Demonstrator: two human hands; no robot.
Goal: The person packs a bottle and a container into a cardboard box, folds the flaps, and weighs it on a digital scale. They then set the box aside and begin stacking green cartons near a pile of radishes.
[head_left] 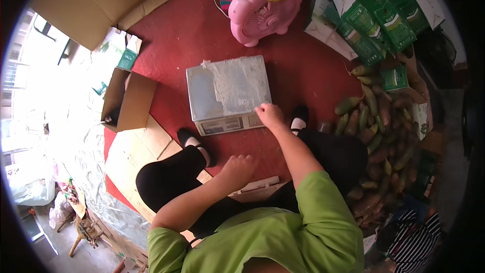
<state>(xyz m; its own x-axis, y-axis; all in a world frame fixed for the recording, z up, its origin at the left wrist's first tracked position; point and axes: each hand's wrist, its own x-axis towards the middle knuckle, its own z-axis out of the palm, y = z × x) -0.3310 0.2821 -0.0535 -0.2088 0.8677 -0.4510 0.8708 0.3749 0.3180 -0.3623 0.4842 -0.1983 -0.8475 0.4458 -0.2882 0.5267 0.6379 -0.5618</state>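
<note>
A low rectangular box [204,91] with a grey top and printed sides rests on the red floor in front of me. A ragged, pale worn or peeled patch covers much of its top. My right hand [269,115] is at the box's near right corner, its fingers curled closed over the edge. Whether it grips the box or something small there is hidden. My left hand [239,168] hovers over the floor nearer to me, apart from the box, with its fingers curled in. Its palm is hidden, so anything inside cannot be seen.
A pink cartoon-shaped fan [268,12] stands beyond the box. Many green and reddish-brown long vegetables [374,121] are heaped at right, below green-and-white cartons [379,25]. An open cardboard box [136,98] stands left. A person in striped clothing [414,237] is at lower right.
</note>
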